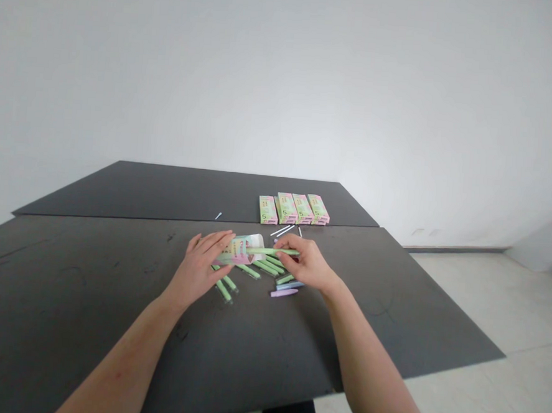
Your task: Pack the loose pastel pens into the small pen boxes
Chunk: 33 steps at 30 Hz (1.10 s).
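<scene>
My left hand (204,262) is closed around a small pink and green printed carton (236,251), which lies on its side with its open end facing right. Between the fingers of my right hand (304,258) is a light green pen (268,251), its left end at the carton's mouth. Several more green pens (267,268) lie on the table under and around both hands. Close below my right hand are a purple pen (283,293) and a blue pen (290,285).
Cartons of the same print (288,208) stand in a row near the seam of the dark table (86,319). Thin white sticks (282,230) lie in front of them. A small pale piece (218,216) sits left of the row. A white wall rises behind.
</scene>
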Each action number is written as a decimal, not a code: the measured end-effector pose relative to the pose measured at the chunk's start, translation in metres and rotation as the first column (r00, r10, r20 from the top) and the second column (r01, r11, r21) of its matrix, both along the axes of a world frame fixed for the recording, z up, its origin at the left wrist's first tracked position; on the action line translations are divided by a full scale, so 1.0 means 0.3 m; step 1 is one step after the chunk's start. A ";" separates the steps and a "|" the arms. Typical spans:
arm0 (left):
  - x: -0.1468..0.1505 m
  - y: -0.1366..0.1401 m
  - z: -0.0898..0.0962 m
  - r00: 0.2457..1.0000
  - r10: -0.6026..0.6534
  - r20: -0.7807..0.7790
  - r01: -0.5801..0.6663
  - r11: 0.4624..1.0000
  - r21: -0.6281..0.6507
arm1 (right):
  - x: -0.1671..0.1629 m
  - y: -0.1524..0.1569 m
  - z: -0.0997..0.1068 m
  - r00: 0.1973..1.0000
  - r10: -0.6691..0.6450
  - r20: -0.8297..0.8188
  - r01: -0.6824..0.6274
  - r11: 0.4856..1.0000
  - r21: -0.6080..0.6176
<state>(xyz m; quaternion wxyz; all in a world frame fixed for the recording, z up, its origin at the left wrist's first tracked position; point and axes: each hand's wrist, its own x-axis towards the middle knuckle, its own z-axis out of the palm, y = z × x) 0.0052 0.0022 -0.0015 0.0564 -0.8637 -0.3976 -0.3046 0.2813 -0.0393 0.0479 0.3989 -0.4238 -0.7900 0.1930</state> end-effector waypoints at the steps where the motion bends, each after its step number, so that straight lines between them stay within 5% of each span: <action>1: -0.001 0.001 0.000 1.000 -0.001 -0.006 0.001 1.000 0.001 | 0.001 -0.001 0.002 1.000 0.015 -0.007 -0.015 1.000 -0.018; 10: -0.004 0.002 -0.009 1.000 -0.016 -0.026 0.016 1.000 -0.018 | 0.021 -0.005 0.028 0.994 0.052 -0.093 -0.067 0.984 -0.168; 23: -0.007 0.005 -0.011 0.999 -0.012 -0.037 0.010 0.999 -0.038 | -0.009 0.001 0.004 0.999 0.001 0.036 0.001 0.998 -0.058; 33: -0.006 0.016 -0.021 0.999 0.019 -0.027 -0.021 0.998 -0.061 | 0.018 0.019 0.000 0.939 -0.127 -0.321 0.090 0.988 -0.129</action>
